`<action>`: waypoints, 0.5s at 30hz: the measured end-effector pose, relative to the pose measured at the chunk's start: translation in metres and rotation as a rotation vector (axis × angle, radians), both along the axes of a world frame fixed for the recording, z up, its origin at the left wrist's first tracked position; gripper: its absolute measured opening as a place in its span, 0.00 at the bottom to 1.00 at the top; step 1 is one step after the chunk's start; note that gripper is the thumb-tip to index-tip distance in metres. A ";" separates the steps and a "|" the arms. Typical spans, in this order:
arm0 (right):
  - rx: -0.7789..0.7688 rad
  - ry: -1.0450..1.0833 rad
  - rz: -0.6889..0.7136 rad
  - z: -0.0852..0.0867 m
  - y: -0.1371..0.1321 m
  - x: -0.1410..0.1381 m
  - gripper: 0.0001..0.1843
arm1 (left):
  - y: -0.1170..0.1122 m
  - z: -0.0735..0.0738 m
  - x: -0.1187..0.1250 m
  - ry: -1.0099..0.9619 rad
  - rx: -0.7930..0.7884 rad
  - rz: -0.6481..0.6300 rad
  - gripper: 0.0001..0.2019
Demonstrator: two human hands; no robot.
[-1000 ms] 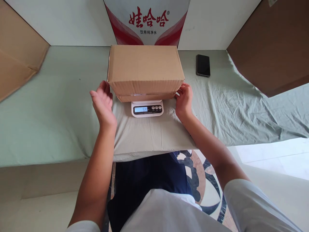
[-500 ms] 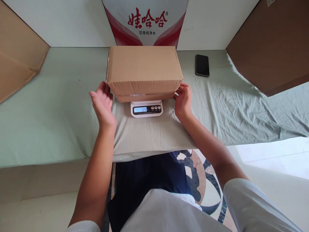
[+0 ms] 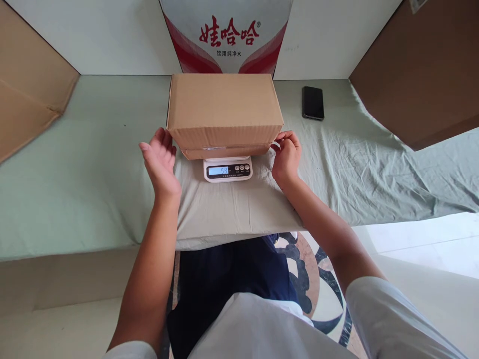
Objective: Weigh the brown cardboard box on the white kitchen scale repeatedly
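A closed brown cardboard box [image 3: 224, 102] rests on a small white digital scale [image 3: 228, 178]. The scale's lit display reads what looks like 59, and the box covers most of its platform. At the box's lower left corner is my left hand [image 3: 160, 162], palm turned up, fingers stretched out and thumb apart. My right hand [image 3: 287, 154] is at the lower right corner with its fingers bent; they hold nothing I can see. Whether either hand touches the box is hard to tell.
A black phone [image 3: 313, 103] lies on the green cloth [image 3: 93, 174] to the right of the box. Large cardboard pieces stand at the left [image 3: 33, 85] and right [image 3: 422, 75]. Behind the box is a carton with red Chinese lettering [image 3: 230, 32].
My right hand has shifted slightly outward, away from the box's corner. The last digit on the scale's display looks different. My left hand has kept its pose.
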State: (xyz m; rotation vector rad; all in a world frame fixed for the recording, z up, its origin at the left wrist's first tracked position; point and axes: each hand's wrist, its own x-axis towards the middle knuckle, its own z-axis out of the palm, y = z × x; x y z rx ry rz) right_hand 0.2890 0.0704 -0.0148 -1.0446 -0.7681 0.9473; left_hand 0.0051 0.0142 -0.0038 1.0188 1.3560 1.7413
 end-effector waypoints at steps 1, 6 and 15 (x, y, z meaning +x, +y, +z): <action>-0.011 0.003 0.002 0.001 0.000 0.000 0.06 | 0.000 0.000 0.000 -0.003 -0.002 0.006 0.60; -0.083 0.005 0.026 0.000 0.002 0.001 0.06 | 0.000 0.001 0.001 -0.003 -0.007 0.015 0.61; -0.075 0.078 0.082 -0.003 0.005 0.004 0.14 | -0.001 0.001 0.001 0.014 0.005 -0.004 0.62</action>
